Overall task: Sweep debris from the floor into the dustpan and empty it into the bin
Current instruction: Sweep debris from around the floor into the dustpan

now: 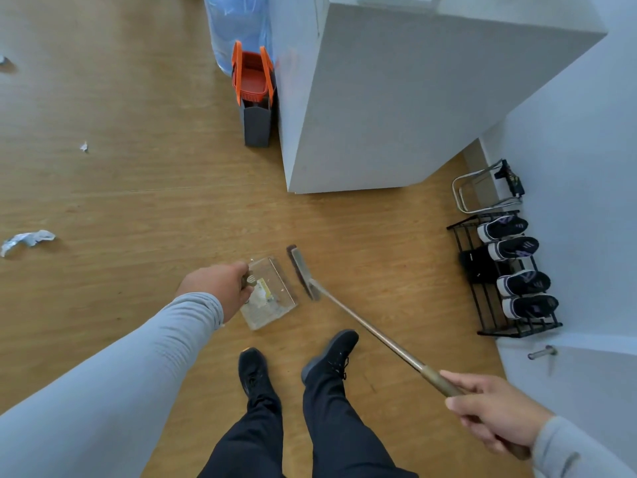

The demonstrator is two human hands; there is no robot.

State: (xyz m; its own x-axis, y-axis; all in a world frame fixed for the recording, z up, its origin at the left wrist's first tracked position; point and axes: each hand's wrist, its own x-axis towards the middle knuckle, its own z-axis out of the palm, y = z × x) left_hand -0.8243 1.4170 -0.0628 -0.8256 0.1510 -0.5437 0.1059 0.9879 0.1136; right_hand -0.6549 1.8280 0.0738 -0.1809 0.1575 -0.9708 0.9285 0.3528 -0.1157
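Left hand [220, 288] grips dustpan [270, 294] handle; right hand [489, 412] holds broom [303, 272]; broom head just right of pan, parallel to its mouth.

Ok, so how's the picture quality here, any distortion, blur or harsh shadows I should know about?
Head view: wide-angle distortion bends the tall white cabinet and wood-look floor near the edges; light is soft and even, shadows faint under the crumpled paper scraps; the clear plastic dustpan is slightly soft, its contents hard to read; the left hand and right hand look sharp enough.
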